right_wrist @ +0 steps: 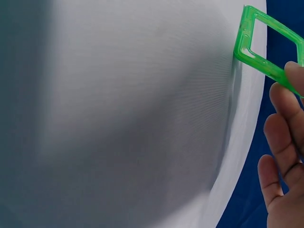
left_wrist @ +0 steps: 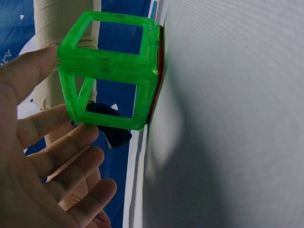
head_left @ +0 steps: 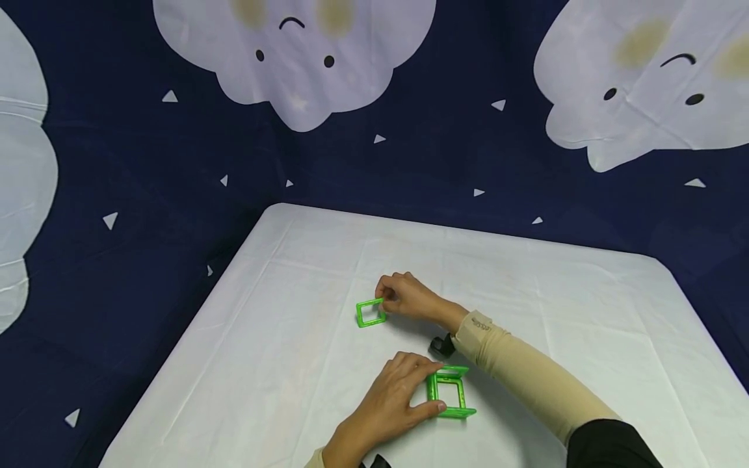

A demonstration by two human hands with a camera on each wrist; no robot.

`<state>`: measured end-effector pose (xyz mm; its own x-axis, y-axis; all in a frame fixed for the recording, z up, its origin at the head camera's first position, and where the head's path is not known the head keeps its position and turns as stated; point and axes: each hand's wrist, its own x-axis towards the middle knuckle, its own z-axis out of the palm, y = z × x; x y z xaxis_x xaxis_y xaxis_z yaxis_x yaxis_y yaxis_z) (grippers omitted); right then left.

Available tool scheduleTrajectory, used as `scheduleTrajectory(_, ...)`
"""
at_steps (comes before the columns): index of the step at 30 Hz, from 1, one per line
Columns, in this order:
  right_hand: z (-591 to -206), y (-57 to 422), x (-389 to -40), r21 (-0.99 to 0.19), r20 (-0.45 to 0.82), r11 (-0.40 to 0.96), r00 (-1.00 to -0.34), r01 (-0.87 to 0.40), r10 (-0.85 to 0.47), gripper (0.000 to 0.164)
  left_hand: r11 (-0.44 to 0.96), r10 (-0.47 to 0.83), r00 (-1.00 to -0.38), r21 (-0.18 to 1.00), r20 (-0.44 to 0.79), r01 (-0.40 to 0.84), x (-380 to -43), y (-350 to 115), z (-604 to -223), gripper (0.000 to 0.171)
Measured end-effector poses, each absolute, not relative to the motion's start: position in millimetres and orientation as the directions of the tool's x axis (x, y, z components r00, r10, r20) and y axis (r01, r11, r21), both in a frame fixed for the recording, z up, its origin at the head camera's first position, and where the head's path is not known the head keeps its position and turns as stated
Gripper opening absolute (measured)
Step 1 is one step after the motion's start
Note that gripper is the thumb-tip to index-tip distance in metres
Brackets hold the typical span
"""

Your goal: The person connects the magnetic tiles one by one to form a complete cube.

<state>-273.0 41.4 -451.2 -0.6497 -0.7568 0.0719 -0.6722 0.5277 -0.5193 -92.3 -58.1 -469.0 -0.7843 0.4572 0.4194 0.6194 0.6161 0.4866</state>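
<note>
In the head view my left hand (head_left: 394,400) pinches a partly built box of green magnetic tiles (head_left: 462,393), thumb at one side and forefinger at the other. The left wrist view shows this tile box (left_wrist: 107,61) from the side, with see-through square frames and a thin red edge against the tabletop. The other fingers of the left hand (left_wrist: 57,156) spread loosely below. Farther back, my right hand (head_left: 409,298) pinches a single green square magnetic tile (head_left: 359,316) by one side. That square tile (right_wrist: 242,35) is an open frame, held between thumb and forefinger.
A white-covered table (head_left: 263,364) with rounded corners lies under both hands. Behind it hangs a dark blue cloth (head_left: 433,169) printed with clouds and small triangles. A black device (head_left: 441,346) sits at the right wrist, close to the tile box.
</note>
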Motion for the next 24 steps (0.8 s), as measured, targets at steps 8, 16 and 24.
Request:
scheduleTrajectory(8,-449,45,-269,-0.505,0.073,0.525,-0.64,-0.685,-0.765,0.012,0.614,0.455,-0.788,0.494,0.415,0.615,-92,-57,-468,0.053)
scheduleTrajectory(16,-450,49,-266,-0.469,0.092,0.475,-0.576,-0.744,-0.812,0.006,0.617,0.455,-0.797,0.505,0.397,0.604,-91,-57,-467,0.053)
scheduleTrajectory(24,-444,56,-262,-0.393,0.133,0.45,-0.534,-0.802,-0.835,0.013,0.612,0.455,-0.791,0.502,0.409,0.611,-90,-56,-467,0.052)
